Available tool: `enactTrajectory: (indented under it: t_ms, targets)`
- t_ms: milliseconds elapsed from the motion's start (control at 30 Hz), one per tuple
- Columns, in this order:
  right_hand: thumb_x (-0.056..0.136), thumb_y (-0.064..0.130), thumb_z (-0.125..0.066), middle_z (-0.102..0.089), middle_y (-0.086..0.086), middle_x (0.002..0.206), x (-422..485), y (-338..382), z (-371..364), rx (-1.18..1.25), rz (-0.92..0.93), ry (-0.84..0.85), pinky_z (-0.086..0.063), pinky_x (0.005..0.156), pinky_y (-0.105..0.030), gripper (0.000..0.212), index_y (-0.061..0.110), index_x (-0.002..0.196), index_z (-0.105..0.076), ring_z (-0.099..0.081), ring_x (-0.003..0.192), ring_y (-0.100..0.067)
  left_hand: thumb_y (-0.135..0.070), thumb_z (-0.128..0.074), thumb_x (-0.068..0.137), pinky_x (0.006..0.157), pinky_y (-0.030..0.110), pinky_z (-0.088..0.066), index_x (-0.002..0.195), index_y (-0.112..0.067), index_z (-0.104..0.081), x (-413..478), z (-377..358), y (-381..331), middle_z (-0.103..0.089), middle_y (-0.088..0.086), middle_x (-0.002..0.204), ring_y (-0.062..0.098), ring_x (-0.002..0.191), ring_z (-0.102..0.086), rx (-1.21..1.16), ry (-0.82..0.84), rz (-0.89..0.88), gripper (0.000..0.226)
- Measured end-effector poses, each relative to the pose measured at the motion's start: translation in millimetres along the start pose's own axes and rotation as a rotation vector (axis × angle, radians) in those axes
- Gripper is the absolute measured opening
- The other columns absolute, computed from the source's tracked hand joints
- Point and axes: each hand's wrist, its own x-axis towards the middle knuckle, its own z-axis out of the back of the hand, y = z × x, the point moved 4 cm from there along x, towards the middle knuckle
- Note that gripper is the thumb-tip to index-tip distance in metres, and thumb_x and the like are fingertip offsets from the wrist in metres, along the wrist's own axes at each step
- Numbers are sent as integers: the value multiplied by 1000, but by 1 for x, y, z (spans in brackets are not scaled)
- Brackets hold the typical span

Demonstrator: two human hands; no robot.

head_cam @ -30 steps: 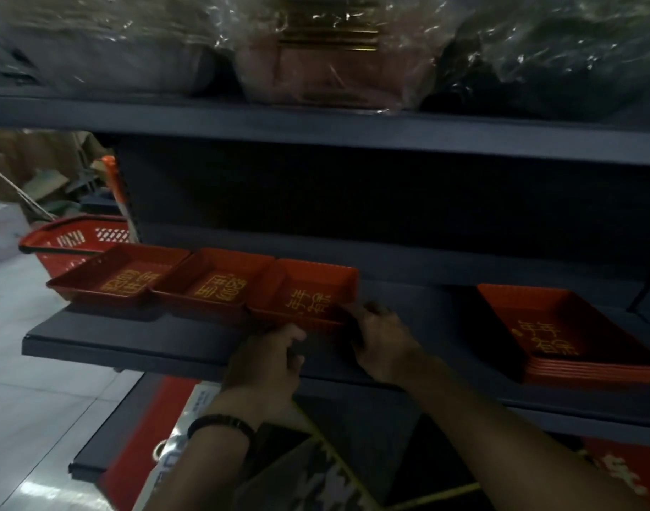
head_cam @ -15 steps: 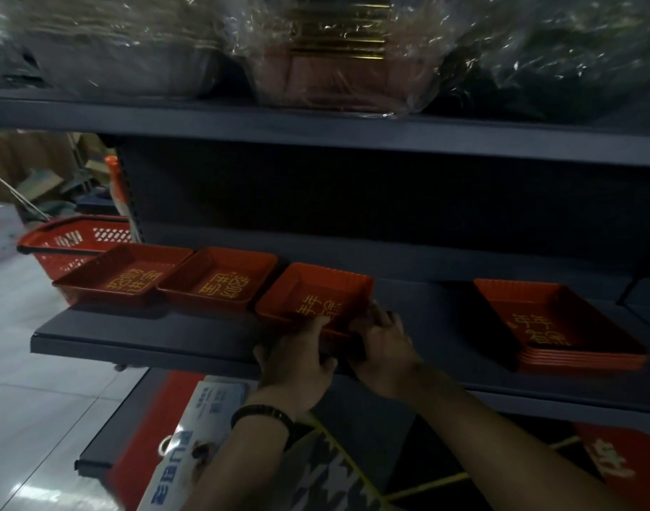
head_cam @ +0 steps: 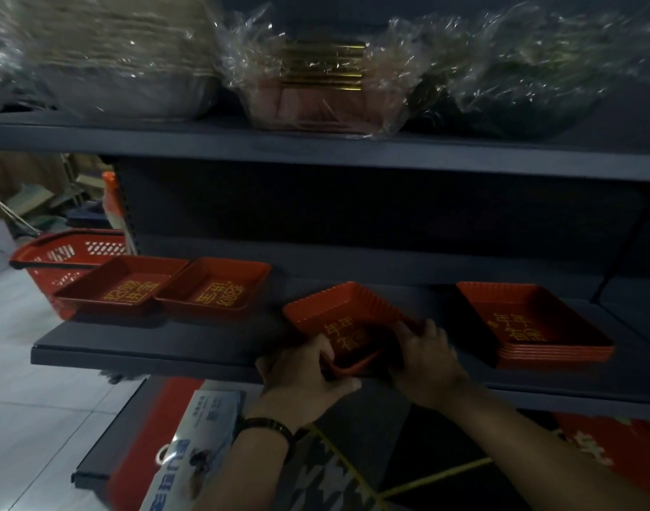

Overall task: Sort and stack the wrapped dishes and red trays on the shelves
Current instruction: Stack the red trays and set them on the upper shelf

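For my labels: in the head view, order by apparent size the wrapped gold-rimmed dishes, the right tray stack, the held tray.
1. wrapped gold-rimmed dishes
2. right tray stack
3. held tray, partly hidden; same design, so 2 and 3 are unsure.

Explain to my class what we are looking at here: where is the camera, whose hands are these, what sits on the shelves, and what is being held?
There is no machine here. A person works with two bare hands, and the camera is worn on their head, looking forward and down. That is why the left hand and right hand reach in from the bottom of the picture. Both have a grip on one red tray, turned askew near the front edge of the lower shelf. To its right lies a stack of red trays. To its left are two more, the far-left tray and the next tray, side by side. On the upper shelf sit wrapped dishes in clear film. A red basket stands beyond the shelf's left end.
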Motion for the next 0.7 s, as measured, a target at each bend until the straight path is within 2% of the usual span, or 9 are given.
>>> enactTrajectory:
  t_ms: [100,233,400,533,700]
  targets:
    - [92,41,-62,-35,-10,142,3,-24,2,-68,-33,-19,-43,108,-49,64,36,151,-36,-41,133,-38,-77,-74,74,94,39,-19,101,-41,-53,-3,5,-1,-59,-21,107,11,107,-47,-7,-9,5,50]
    - [94,45,-60,-52,-2,135,1,-38,-1,22,50,-61,-48,103,-42,44,33,135,-53,-53,125,-29,-72,-74,77,93,39,-20,100,-44,-53,-1,8,4,-61,-22,104,14,112,-53,-11,-9,20,41]
    - [93,38,-66,-57,1,113,-7,-52,-12,163,104,-127,-52,87,-36,23,31,115,-62,-64,102,-24,-52,-69,93,97,37,-20,98,-46,-61,-1,9,5,-66,-26,107,8,115,-58,28,-34,1,11]
    - [97,34,-66,-62,2,110,-7,-60,-16,207,143,-195,-52,85,-34,16,27,111,-67,-65,100,-23,-59,-71,90,96,37,-19,97,-43,-64,-3,4,1,-66,-27,103,5,108,-55,17,-50,7,19]
    - [99,25,-69,-61,8,106,-20,-73,-6,310,204,-335,-52,83,-30,11,24,110,-71,-64,94,-15,-51,-74,92,98,37,-25,91,-36,-65,-2,5,-11,-65,-27,96,3,102,-54,-37,-172,-44,18]
